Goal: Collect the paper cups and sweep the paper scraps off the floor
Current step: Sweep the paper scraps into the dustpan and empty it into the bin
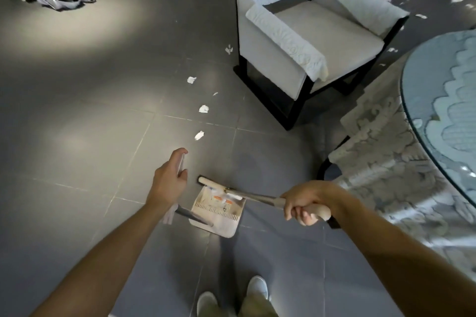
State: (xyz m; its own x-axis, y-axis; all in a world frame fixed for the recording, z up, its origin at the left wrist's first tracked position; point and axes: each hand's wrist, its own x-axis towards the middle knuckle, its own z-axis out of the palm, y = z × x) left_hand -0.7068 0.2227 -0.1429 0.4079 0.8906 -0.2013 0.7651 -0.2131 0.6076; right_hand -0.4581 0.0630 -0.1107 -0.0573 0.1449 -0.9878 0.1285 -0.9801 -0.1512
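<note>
paper scraps (pixel 203 108), 5 in a trail beyond 1 dustpan (pixel 219 211), 1 broom (pixel 247 194)

Grey tiled floor (pixel 77 136): scattered paper scraps (pixel 203 108), armchair (pixel 296 33), dustpan (pixel 224 224).

Dining room; lace-draped armchair (pixel 327 26); glass table (pixel 422 100).

Scattered paper scraps (pixel 199 135)
White torn bits trail toward 12 o'clock from the beige dustpan (pixel 222 226) and broom (pixel 208 182); more at 2 o'clock.
</note>
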